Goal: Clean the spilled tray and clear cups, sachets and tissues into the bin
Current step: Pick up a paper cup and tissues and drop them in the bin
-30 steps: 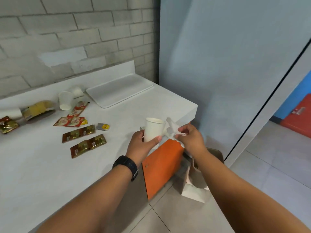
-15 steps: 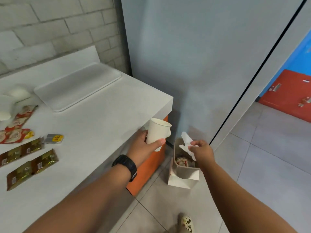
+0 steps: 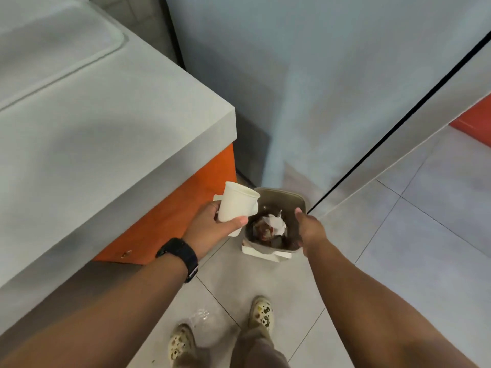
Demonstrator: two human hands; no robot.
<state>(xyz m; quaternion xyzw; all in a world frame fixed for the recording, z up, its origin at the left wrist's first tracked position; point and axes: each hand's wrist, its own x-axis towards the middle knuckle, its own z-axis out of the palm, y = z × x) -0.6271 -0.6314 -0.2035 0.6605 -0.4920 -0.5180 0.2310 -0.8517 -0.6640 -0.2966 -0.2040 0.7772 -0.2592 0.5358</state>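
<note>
A pale grey surface (image 3: 111, 144) is seen filling the upper left, its corner jutting toward the middle of the view. An orange panel (image 3: 186, 208) is set beneath its edge, and a small round metal fitting (image 3: 127, 253) is fixed low on that panel. A light blue-grey wall (image 3: 305, 75) is seen behind, crossed by a thin black diagonal line (image 3: 398, 115). The floor (image 3: 411, 248) is laid with large grey tiles. A red-orange block (image 3: 475, 120) is glimpsed at the far right edge. Two speckled cream shoes (image 3: 261, 313) are planted on the tiles at the bottom. A black watch (image 3: 180, 257) is worn on a wrist.
</note>
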